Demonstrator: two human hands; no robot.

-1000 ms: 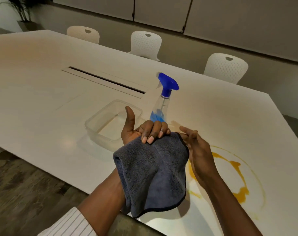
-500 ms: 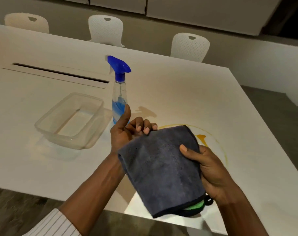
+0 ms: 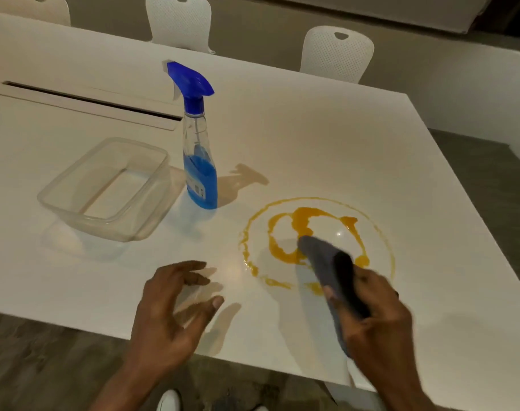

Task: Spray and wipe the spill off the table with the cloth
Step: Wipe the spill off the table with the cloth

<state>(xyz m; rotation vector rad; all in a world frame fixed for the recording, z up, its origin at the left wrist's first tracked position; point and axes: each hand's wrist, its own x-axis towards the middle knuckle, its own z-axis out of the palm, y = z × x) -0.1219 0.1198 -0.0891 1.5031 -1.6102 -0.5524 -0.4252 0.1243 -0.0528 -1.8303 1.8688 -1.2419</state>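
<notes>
An orange-yellow spill (image 3: 304,221) lies in rings and streaks on the white table (image 3: 312,137), right of centre. My right hand (image 3: 380,324) grips a folded dark grey cloth (image 3: 324,259), whose tip reaches the near part of the spill. My left hand (image 3: 171,310) hovers over the table's near edge, fingers spread, holding nothing. A clear spray bottle (image 3: 200,149) with a blue trigger head and blue liquid stands upright behind my left hand, left of the spill.
A clear plastic container (image 3: 83,215) with nothing in it sits left of the bottle. A long cable slot (image 3: 89,99) runs across the table at the back left. White chairs (image 3: 335,51) line the far side. The table's right edge slants close to the spill.
My left hand has let go of the cloth and dropped toward the table edge. My right hand now holds the cloth alone and has brought it down onto the spill.
</notes>
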